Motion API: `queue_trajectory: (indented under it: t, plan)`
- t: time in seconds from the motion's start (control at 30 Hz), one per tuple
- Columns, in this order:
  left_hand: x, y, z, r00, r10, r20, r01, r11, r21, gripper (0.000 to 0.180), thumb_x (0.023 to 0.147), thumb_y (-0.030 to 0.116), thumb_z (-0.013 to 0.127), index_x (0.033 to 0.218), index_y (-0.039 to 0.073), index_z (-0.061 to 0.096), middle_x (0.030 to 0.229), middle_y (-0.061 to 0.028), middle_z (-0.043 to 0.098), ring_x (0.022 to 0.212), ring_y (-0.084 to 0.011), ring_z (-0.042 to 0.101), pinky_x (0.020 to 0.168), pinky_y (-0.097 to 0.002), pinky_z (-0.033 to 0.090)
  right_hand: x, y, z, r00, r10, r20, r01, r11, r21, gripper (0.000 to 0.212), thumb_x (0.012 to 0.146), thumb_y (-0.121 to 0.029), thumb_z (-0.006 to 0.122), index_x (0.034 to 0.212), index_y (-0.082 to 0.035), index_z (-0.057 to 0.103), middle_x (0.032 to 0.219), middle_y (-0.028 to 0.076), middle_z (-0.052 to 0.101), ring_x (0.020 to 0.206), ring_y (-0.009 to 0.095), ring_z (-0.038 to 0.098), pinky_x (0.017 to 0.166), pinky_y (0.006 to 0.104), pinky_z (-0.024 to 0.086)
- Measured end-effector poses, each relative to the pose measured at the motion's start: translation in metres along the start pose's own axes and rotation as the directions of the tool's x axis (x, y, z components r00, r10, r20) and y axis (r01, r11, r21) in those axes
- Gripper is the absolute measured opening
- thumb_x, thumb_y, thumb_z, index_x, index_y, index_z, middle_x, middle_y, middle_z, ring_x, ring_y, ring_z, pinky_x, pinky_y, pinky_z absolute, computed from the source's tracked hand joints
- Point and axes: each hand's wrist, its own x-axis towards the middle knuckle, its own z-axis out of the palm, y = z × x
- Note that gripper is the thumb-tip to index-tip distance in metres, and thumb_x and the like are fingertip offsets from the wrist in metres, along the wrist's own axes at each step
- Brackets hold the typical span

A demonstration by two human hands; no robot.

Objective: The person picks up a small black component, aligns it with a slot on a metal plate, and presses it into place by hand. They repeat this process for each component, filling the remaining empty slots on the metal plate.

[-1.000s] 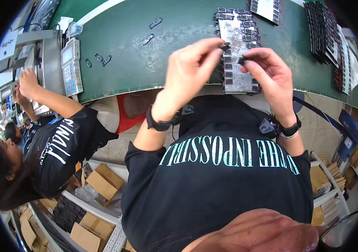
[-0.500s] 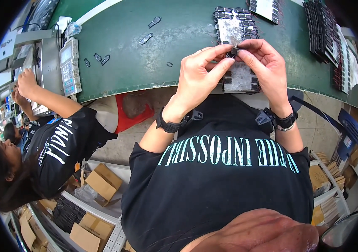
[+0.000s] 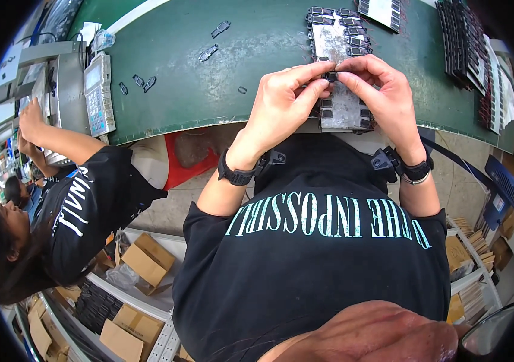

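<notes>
My left hand point(image 3: 284, 102) and my right hand point(image 3: 383, 96) meet fingertip to fingertip over the green table point(image 3: 257, 54). Between the fingertips of both hands sits a small black rectangular part point(image 3: 331, 76). Beneath the hands lies a grey tray point(image 3: 341, 108) with several small black frame-shaped parts along its edges. Both wrists wear black bands.
Loose black parts point(image 3: 208, 53) lie scattered on the table to the left. A grey keypad device point(image 3: 97, 90) stands at the left, where another person point(image 3: 58, 199) in a black shirt works. Stacks of dark trays point(image 3: 468, 42) line the right. Cardboard boxes point(image 3: 145, 259) sit under the table.
My hands have come together from slightly apart and moved up over the tray, both now pinching the small black part.
</notes>
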Motion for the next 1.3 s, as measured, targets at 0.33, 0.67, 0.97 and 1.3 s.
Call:
queue_trajectory:
  t: [0.33,0.67,0.97,1.3]
  plan:
    - [0.002,0.002,-0.001,1.000,0.006,0.012,-0.006,0.998,0.059,0.027,0.093,0.002,0.063,0.119,0.001,0.069,0.096,-0.0141,0.076,0.084,-0.0170,0.074,0.075,-0.0278,0.059,0.008,0.013,-0.009,0.981,0.092,0.173,-0.135,0.957,0.257,0.015,0.094,-0.007,0.068,0.108,-0.002,0.066,0.100,-0.001,0.066,0.084,0.004,0.058,0.073,0.0202,0.047]
    - [0.003,0.007,0.001,0.998,-0.066,0.004,0.066,0.997,-0.051,0.026,0.093,0.004,0.064,0.118,-0.001,0.070,0.096,-0.0130,0.076,0.085,-0.0147,0.074,0.074,-0.0266,0.059,0.004,0.011,-0.011,0.979,0.098,0.180,-0.152,0.937,0.316,0.018,0.095,-0.005,0.067,0.112,-0.001,0.064,0.100,0.002,0.067,0.089,0.007,0.063,0.078,0.0223,0.051]
    - [0.004,0.001,0.005,0.979,-0.205,0.005,0.202,0.957,-0.208,0.027,0.096,0.002,0.063,0.121,-0.005,0.066,0.104,-0.0113,0.073,0.089,-0.0129,0.070,0.082,-0.0243,0.058,-0.006,0.011,0.005,0.972,-0.234,-0.008,0.227,0.948,-0.225,0.015,0.093,0.000,0.066,0.108,0.002,0.066,0.105,0.003,0.069,0.088,0.009,0.066,0.080,0.0237,0.053]
    - [0.004,0.006,0.007,0.983,-0.181,-0.043,0.176,0.980,-0.096,0.026,0.096,0.003,0.062,0.121,-0.004,0.067,0.103,-0.0104,0.073,0.088,-0.0117,0.070,0.082,-0.0235,0.057,-0.007,0.010,0.009,0.996,0.088,-0.031,-0.084,0.988,0.129,0.016,0.096,-0.006,0.064,0.111,0.000,0.065,0.096,0.000,0.069,0.082,0.006,0.064,0.070,0.0198,0.049]
